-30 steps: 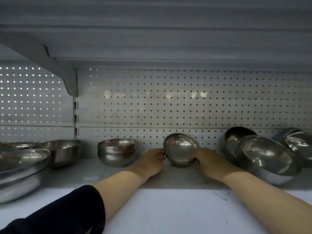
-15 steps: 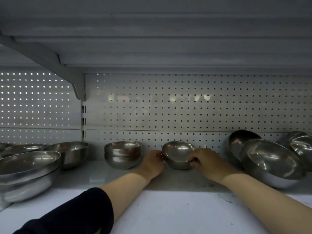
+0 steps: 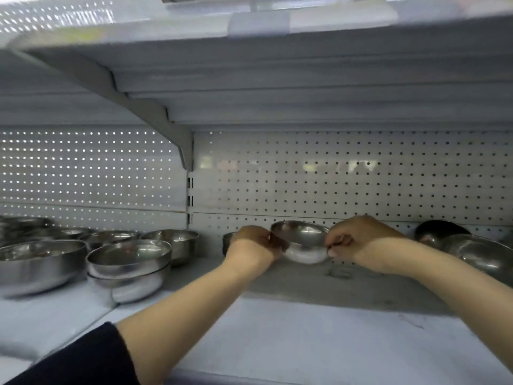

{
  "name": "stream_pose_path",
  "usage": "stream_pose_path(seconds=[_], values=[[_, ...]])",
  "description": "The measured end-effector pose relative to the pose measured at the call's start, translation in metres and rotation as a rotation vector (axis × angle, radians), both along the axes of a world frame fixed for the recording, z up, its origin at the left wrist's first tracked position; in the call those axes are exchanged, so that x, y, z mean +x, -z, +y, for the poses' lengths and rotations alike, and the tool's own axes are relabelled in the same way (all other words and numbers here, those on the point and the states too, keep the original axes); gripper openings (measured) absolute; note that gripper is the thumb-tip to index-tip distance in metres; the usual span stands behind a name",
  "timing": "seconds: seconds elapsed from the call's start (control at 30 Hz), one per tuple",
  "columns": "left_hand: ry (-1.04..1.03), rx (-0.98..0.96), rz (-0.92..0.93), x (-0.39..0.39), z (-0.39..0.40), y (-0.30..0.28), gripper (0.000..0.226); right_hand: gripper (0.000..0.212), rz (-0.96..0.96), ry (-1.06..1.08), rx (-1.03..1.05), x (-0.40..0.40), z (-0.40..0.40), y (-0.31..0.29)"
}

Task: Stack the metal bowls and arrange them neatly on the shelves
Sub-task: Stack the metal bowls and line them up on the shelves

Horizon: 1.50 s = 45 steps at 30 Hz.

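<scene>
A small metal bowl sits upright near the back of the white shelf, gripped from both sides. My left hand holds its left rim and my right hand pinches its right rim. Just behind my left hand a small stack of bowls is mostly hidden. A two-bowl stack stands left of my left arm, with a single bowl behind it. Tilted larger bowls lean at the far right.
Several more bowls, one big bowl among them, crowd the left shelf section. A perforated back panel closes the rear. The upper shelf and its bracket hang low overhead.
The bowl, tilted on its edge a second ago, now stands upright between my hands. My view has shifted up and right, so the left bowls appear further in.
</scene>
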State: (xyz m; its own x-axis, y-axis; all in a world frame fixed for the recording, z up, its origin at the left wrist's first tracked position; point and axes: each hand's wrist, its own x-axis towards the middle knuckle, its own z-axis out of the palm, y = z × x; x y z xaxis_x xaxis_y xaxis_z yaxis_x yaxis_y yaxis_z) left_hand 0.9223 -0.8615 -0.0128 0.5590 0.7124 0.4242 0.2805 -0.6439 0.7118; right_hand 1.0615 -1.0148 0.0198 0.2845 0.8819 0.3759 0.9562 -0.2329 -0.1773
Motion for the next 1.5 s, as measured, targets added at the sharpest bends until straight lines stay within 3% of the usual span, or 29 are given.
stream_pose_path(seconds=[0.07,0.17,0.43,0.53,0.93,1.5], values=[[0.058,-0.094,-0.164,-0.035,0.002,0.007,0.007,0.011,-0.019,-0.051,0.026,-0.024,0.005,0.001],[0.044,-0.074,-0.192,-0.072,0.005,0.017,0.007,0.01,-0.056,-0.115,0.053,-0.057,0.018,0.01],[-0.041,-0.076,-0.135,-0.113,0.021,0.036,0.011,0.011,0.007,-0.123,0.044,-0.102,0.041,0.037],[-0.026,-0.096,-0.136,-0.117,0.025,0.04,0.023,0.01,0.004,-0.101,0.028,-0.108,0.043,0.04],[-0.023,-0.092,-0.088,-0.118,0.035,0.053,0.01,0.009,0.01,-0.045,0.028,-0.12,0.04,0.05],[-0.035,-0.032,0.032,-0.121,0.032,0.051,0.018,0.01,0.054,0.016,0.07,-0.131,0.04,0.056]])
